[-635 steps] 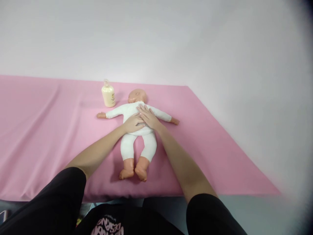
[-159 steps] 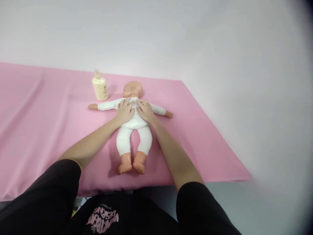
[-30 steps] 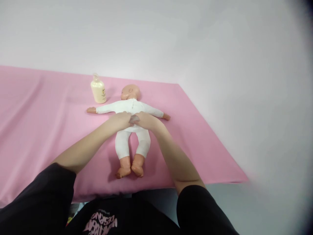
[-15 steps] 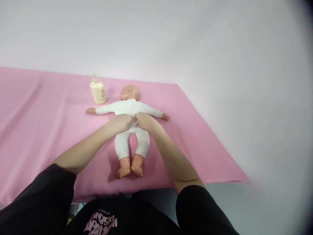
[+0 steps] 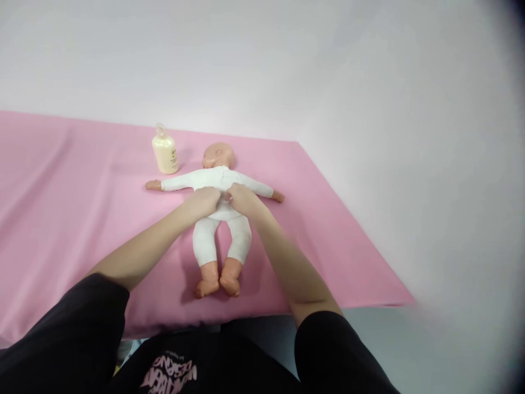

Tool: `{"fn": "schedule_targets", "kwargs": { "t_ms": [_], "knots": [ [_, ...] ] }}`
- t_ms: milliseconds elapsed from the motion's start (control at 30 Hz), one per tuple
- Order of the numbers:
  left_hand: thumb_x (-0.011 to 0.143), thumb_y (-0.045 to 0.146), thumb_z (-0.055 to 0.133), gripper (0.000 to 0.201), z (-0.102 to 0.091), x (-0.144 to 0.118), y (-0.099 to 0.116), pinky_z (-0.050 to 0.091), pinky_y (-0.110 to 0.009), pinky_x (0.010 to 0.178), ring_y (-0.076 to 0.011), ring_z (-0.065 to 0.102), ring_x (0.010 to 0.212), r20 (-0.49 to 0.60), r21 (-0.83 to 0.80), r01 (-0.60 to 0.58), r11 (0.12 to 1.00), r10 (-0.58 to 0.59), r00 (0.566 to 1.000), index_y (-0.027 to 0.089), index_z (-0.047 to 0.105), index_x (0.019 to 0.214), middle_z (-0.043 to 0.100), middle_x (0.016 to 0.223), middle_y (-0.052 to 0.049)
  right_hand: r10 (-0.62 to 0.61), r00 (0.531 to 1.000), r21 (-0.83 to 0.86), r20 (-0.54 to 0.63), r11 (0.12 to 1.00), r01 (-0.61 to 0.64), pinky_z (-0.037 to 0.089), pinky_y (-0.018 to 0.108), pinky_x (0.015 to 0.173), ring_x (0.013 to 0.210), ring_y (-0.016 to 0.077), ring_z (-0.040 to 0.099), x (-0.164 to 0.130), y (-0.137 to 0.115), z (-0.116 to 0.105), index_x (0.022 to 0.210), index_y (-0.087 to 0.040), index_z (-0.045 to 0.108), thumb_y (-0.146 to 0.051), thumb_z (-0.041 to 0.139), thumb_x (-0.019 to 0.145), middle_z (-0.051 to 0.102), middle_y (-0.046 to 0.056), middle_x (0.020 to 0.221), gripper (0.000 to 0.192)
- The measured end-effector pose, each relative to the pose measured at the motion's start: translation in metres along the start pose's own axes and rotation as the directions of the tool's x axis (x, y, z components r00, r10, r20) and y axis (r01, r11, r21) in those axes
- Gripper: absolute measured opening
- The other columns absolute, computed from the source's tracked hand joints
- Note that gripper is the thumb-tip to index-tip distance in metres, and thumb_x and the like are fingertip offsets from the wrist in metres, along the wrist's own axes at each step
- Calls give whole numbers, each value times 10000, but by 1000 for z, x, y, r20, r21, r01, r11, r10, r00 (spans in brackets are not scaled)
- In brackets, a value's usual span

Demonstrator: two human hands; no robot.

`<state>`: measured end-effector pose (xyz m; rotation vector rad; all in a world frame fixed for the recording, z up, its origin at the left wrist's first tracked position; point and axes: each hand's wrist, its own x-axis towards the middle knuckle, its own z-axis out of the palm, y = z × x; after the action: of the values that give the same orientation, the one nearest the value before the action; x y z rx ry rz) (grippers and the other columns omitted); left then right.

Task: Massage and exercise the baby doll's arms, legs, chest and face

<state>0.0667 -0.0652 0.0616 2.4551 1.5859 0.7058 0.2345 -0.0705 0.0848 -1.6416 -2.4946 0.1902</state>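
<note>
The fingertips of both hands are hidden where they curl into the doll's (image 5: 217,183) white suit; the right edge of the view is blurred. Left hand (image 5: 204,200): grip curled on the belly of the suit, whether it pinches the cloth cannot be told; right hand (image 5: 240,198): the same, just beside the left, knuckles nearly touching. The doll lies face up on the pink counter (image 5: 74,208), arms spread, bare feet toward the person; a cream bottle (image 5: 164,155) stands upright near its head.
</note>
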Motion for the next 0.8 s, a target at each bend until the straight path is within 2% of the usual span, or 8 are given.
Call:
{"fn": "schedule_targets", "kwargs": {
  "t_ms": [133,233,433,633,800],
  "knots": [
    [865,101,569,224,-16,0,17,537,-439,833,-362,700,1056,189,204,-49,978,10,982,155,785,890,735,1018,-188,-35,999,0,-8,999,35,521,360,868,987,267,687,4,5,5,939,-186,750,-31,554,893,750,135,1083,254],
    [902,53,498,284,-26,0,30,515,-420,832,-348,711,1031,308,325,-100,940,-5,952,110,769,963,739,1013,-208,-25,1000,8,-17,1000,26,507,364,878,1010,276,684,5,6,7,974,-201,732,-31,540,892,764,135,1079,270],
    [943,100,493,276,-28,0,30,493,-398,799,-324,734,963,266,289,-63,955,-17,964,124,733,1078,764,990,-175,61,997,34,-40,998,-60,473,365,848,1010,281,699,5,2,7,1227,-161,651,-27,437,944,768,158,1084,379],
    [999,136,452,299,-27,4,27,500,-374,802,-304,737,1005,232,303,-23,953,-51,971,124,704,1159,771,1020,-162,35,995,11,-91,999,-34,478,385,963,1083,279,649,10,7,16,1169,-132,690,-25,418,965,679,179,1228,356],
    [1029,126,410,335,-23,7,26,505,-418,887,-337,699,1080,263,270,13,963,-87,961,85,726,1133,746,1107,-207,18,990,-30,-141,999,-23,517,417,945,1102,296,608,14,11,23,1092,-152,724,-32,449,957,648,172,1229,329]
  ]
}}
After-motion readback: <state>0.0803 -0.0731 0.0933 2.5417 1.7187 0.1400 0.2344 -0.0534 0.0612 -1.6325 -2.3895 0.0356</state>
